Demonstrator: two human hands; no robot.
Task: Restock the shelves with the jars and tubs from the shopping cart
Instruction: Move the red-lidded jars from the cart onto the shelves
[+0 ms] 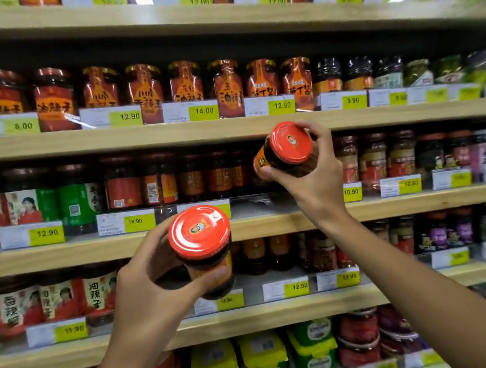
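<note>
Red-lidded jars: 2 | left hand (153, 285) grips one (204, 250) | right hand (311, 174) grips one (286, 150)

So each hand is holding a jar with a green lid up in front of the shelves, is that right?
Not quite: the lids are red, not green. The head view shows the left hand gripping one red-lidded jar and the right hand gripping another, both raised before the shelves.

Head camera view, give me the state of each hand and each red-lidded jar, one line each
Left hand: grips a jar, raised before the shelves.
Right hand: grips a jar, tilted toward the shelf.
Left jar: lid on, held.
Right jar: lid on, held, tilted.
</note>
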